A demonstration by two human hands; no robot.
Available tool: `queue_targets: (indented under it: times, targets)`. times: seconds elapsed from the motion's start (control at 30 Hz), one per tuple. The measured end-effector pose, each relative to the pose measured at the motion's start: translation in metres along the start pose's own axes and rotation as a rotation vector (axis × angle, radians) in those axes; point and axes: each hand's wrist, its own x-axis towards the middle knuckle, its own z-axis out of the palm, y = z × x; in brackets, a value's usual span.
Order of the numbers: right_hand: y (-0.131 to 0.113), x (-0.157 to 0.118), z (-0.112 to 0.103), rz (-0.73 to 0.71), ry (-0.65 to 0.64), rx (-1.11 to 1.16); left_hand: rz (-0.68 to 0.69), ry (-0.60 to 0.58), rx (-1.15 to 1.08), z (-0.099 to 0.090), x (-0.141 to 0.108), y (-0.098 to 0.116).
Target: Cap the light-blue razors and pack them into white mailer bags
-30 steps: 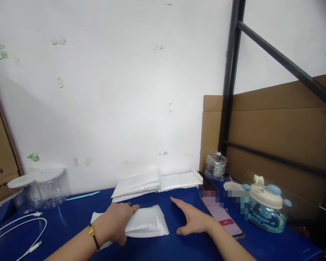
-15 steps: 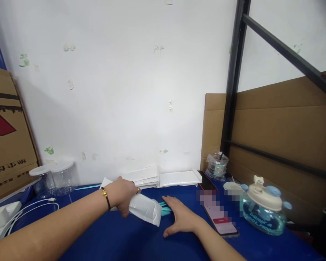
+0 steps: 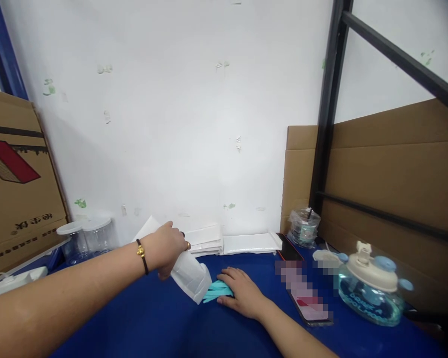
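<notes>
My left hand (image 3: pixel 172 248) is closed around a white pouch (image 3: pixel 191 276), which lies slanted with its lower right end toward the teal strips. The pouch looks thin and crinkled, and its upper left part sticks out behind my hand. My right hand (image 3: pixel 242 292) rests over a small bundle of teal strips (image 3: pixel 215 290), fingers on the far side and thumb on the near side. The strips' left ends fan out beside the pouch's end; their right ends are hidden under my fingers. Whether the strips touch the pouch I cannot tell.
Against the wall lie a stack of white packets (image 3: pixel 207 239) and a flat white packet (image 3: pixel 250 243). To the right are a phone (image 3: pixel 309 298), a teal water bottle (image 3: pixel 371 293) and a plastic-wrapped cup (image 3: pixel 304 227). Clear lidded jars (image 3: pixel 99 236) and a cardboard box (image 3: pixel 18 189) stand left.
My right hand has moved left and closed over the teal strips, which were loosely under its fingertips. My left hand has tilted the pouch more steeply and shifted it slightly left. The view has turned slightly.
</notes>
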Motion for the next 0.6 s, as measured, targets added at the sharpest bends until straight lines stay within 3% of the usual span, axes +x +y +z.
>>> queue_targets:
  times: [0.17,0.43,0.6]
  targets:
    - [-0.002,-0.001,-0.002,0.006,-0.03,0.004,-0.019,-0.015,0.041,-0.006,-0.01,-0.02]
    - [-0.004,-0.002,-0.002,0.014,-0.061,-0.012,-0.137,0.025,-0.174,-0.007,-0.044,-0.076]
    - [-0.006,-0.002,-0.003,0.021,-0.056,-0.019,-0.259,-0.076,-0.191,0.015,-0.065,-0.106]
